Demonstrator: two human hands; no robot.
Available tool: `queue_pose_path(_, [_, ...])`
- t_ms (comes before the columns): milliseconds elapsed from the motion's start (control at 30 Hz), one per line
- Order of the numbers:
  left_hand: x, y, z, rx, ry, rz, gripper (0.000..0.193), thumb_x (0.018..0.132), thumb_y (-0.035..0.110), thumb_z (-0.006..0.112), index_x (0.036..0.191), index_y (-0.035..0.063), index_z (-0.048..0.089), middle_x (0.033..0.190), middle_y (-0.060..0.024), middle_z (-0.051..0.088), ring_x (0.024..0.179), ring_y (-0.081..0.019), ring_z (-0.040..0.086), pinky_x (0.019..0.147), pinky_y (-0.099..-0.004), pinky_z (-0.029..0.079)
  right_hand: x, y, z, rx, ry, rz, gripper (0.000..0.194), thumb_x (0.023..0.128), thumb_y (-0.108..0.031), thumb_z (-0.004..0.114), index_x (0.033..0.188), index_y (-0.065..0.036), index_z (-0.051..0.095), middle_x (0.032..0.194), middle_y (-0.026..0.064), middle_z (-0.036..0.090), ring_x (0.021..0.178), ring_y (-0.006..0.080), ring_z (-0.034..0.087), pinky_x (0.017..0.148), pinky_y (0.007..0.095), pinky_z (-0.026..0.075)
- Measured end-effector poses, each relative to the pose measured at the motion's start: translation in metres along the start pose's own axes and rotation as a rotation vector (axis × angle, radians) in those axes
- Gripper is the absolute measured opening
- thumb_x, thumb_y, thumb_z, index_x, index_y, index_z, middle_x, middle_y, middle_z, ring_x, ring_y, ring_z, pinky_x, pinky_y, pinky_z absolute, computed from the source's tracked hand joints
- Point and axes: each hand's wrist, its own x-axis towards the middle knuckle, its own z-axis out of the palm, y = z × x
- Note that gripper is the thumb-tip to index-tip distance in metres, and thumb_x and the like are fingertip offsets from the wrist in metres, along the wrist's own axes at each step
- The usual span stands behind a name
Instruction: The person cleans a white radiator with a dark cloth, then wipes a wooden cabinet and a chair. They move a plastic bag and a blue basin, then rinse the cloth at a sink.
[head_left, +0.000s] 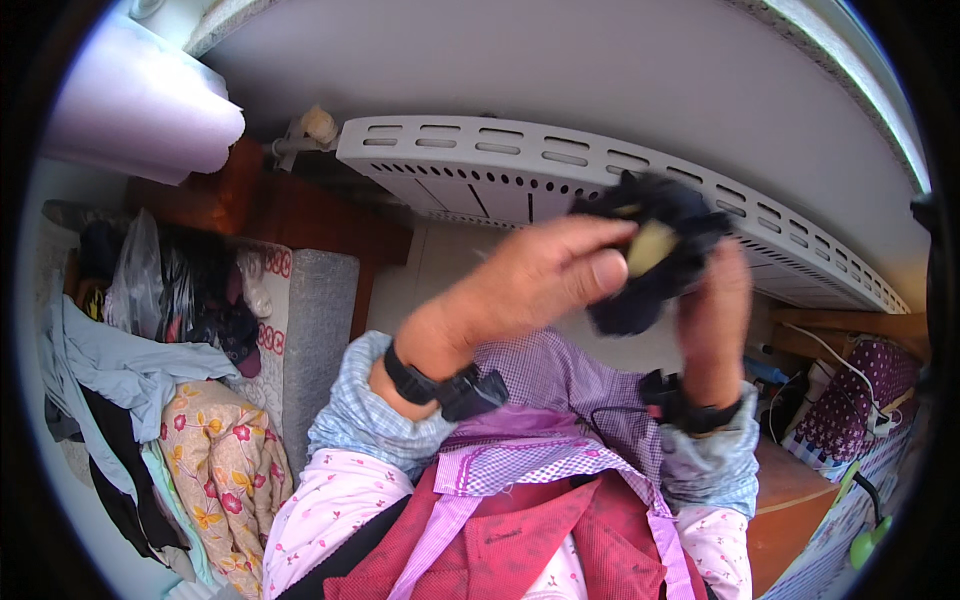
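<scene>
A dark, crumpled cloth item (686, 217) with a pale yellow patch is raised in front of a white radiator. Motion blur hides what kind of garment or cloth it is. My left hand (559, 262) grips its left side, thumb and fingers around the edge near the yellow patch. On the other side my right hand (716, 300) has hold of the cloth, its fingertips mostly hidden behind the dark folds. Black straps with small devices circle both wrists. Below the hands hangs a purple checked apron (532, 375) over my lap.
The white slotted radiator (517, 146) runs along the wall. At left, a bed or couch (319, 337) carries plastic bags (139, 277), a light blue garment (142, 352) and floral fabric (221, 480). To the right are a dotted purple cover (859, 397), white cables and a green-ended object (870, 544).
</scene>
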Motion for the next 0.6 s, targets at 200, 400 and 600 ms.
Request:
queue_pose_path(200, [0.01, -0.007, -0.138, 1.25, 0.671, 0.34, 0.027, 0.096, 0.031, 0.062, 0.1, 0.0058, 0.072, 0.099, -0.0141, 0.07, 0.095, -0.0357, 0.065, 0.079, -0.0429, 0.053, 0.058, -0.08, -0.116, -0.994, 0.256, -0.428, 0.047, 0.103, -0.037, 0.046, 0.127, 0.001, 0.06, 0.117, 0.0158, 0.066, 0.106, 0.0274, 0.063, 0.094, 0.0371, 0.047])
queue_pose_path(400, [0.027, -0.063, -0.173, 1.481, 0.652, 0.336, 0.042, 0.1, 0.044, 0.05, 0.114, 0.0112, 0.071, 0.106, -0.0092, 0.069, 0.104, -0.034, 0.06, 0.096, -0.047, 0.043, 0.09, 0.006, -0.083, -1.639, 0.267, -0.55, 0.05, 0.098, -0.04, 0.054, 0.128, -0.001, 0.059, 0.124, 0.0244, 0.061, 0.114, 0.0424, 0.057, 0.099, 0.0483, 0.043])
queue_pose_path(600, [0.031, -0.066, -0.168, 1.474, 0.689, 0.411, 0.04, 0.1, 0.043, 0.049, 0.106, 0.0119, 0.073, 0.102, -0.005, 0.07, 0.099, -0.0303, 0.061, 0.092, -0.0448, 0.044, 0.079, 0.064, 0.096, -1.382, -0.05, -0.891, 0.043, 0.086, -0.029, 0.068, 0.124, -0.01, 0.063, 0.124, 0.0111, 0.064, 0.117, 0.0298, 0.06, 0.099, 0.0438, 0.045])
